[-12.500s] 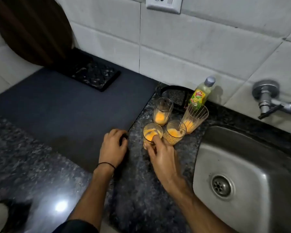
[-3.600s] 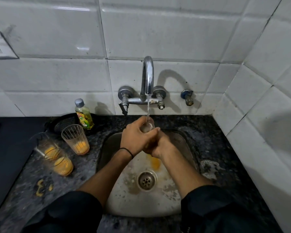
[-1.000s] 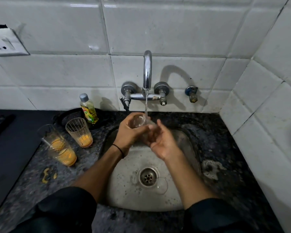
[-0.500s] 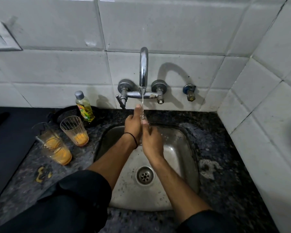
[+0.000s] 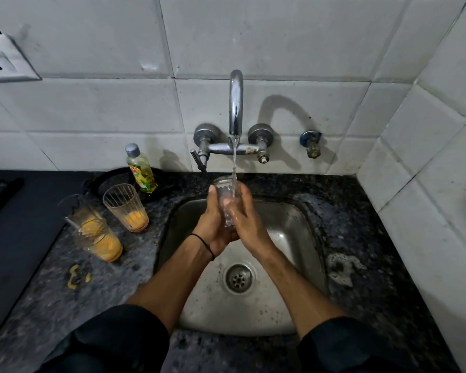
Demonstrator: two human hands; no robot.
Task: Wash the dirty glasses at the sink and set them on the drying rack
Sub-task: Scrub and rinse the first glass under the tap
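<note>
Glass (image 5: 223,189) upright, mouth up under tap (image 5: 236,103), left hand (image 5: 213,224) and right hand (image 5: 246,222) grip clasping it

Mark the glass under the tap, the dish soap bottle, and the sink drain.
glass (image 5: 223,190), head view, upper wall below the rim.
dish soap bottle (image 5: 142,175), head view, on the label.
sink drain (image 5: 238,278), head view, strainer centre.

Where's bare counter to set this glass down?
Bare granite right of the sink, between foam patch and back wall; also the dark mat far left. Crowded beside the sink's left edge: three dirty glasses, soap bottle, yellow spill.
</note>
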